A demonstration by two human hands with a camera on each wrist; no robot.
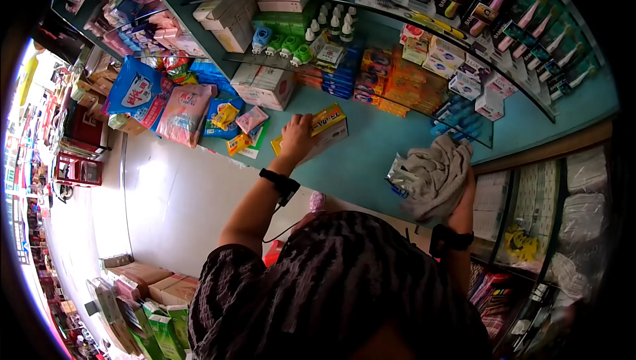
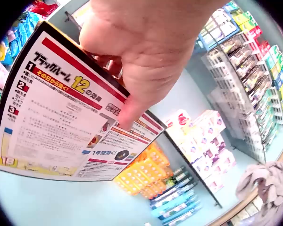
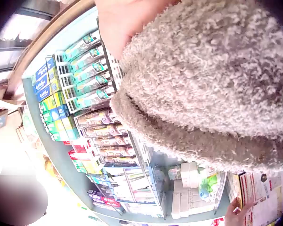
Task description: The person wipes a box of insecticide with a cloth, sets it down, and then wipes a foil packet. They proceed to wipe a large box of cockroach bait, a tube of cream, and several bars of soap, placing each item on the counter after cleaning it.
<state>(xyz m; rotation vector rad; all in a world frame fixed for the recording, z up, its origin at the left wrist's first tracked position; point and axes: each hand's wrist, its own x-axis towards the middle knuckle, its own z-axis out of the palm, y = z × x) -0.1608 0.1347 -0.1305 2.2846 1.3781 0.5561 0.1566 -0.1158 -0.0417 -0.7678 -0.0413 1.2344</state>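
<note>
The pale blue shop shelf (image 1: 371, 158) runs across in front of me. At its front edge my right hand (image 1: 468, 191) clutches a bunched grey fluffy cloth (image 1: 434, 178), with my fingers buried in its pile. Further along, near the shelf's middle, my left hand (image 1: 296, 136) grips a flat yellow-and-white printed cardboard box (image 1: 326, 125), thumb pressed against its lettered back.

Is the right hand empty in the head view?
No, the right hand holds a bunched grey cloth over the blue shelf.
</note>
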